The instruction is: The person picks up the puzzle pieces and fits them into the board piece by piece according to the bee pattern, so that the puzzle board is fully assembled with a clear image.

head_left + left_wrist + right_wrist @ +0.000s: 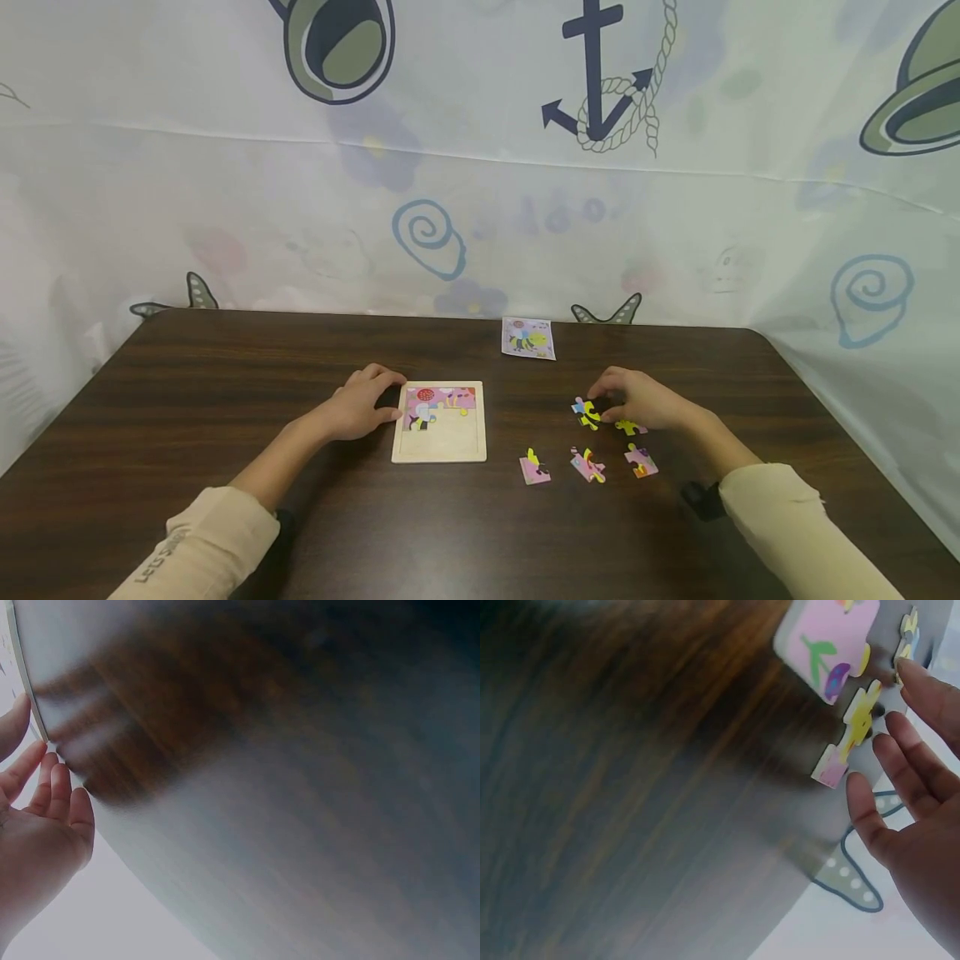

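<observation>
A square wooden puzzle tray (438, 450) lies on the table, with pink pieces joined along its top and upper left. My left hand (365, 404) rests at the tray's left side, thumb and fingertips touching its edge; the left wrist view shows the fingers (56, 791) fairly relaxed. To the right, the thumb and forefinger of my right hand (637, 398) pinch the right side of a blue, yellow and black puzzle piece (583, 412), low over the table. Under that hand lies a yellow and pink puzzle piece (630, 427), also visible as a yellow piece (859, 724) in the right wrist view.
Nearer the front lie three loose pieces: a pink corner piece (535, 471), a pink and yellow piece (588, 466) and another pink piece (641, 461). A bee picture card (528, 338) sits at the back edge of the dark wooden table (247, 358), before a printed curtain (480, 183).
</observation>
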Demonstrator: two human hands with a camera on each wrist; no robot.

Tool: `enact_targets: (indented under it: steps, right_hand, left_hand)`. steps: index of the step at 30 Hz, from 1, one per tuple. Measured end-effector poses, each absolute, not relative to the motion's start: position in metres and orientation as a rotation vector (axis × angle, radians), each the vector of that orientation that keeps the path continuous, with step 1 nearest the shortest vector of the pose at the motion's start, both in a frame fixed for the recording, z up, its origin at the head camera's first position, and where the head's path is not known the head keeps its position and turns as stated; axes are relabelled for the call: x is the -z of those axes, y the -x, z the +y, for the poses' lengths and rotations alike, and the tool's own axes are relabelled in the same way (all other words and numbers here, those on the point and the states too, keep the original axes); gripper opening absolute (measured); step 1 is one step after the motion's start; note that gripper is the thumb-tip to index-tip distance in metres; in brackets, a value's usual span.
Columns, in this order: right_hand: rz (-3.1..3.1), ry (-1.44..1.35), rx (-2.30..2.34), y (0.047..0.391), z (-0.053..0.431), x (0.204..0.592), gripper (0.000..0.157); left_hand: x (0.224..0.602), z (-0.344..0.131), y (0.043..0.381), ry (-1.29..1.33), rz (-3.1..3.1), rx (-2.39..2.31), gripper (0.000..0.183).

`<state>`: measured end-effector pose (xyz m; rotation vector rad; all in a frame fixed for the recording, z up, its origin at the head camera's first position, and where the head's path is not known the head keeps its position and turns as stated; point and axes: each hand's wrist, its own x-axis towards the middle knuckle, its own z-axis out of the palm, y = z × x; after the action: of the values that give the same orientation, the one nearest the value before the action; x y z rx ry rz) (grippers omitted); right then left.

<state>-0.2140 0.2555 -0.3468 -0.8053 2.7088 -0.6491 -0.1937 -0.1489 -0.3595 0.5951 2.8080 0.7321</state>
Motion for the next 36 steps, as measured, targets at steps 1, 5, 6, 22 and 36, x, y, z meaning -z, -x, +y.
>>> enact_targets:
  steps: [1,5,6,22,36]
  right_hand:
    - [2.706,0.811,0.647,0.214,0.256,0.347,0.026]
    - [2.702,0.829,0.648,0.213,0.256,0.349,0.029]
    - [2.702,0.832,0.651,0.213,0.257,0.350,0.029]
    - [2.740,0.849,0.652,0.213,0.256,0.357,0.023]
    - [2.796,0.891,0.639,0.212,0.255,0.362,0.020]
  left_hand:
    - [0.360,-0.149,0.194,-0.597,2.809,-0.730,0.045]
    - [0.360,-0.149,0.194,-0.600,2.811,-0.730,0.045]
    - [0.359,-0.149,0.194,-0.601,2.812,-0.729,0.045]
    - [0.360,-0.150,0.194,-0.606,2.804,-0.740,0.045]
    - [0.358,-0.149,0.193,-0.593,2.807,-0.723,0.044]
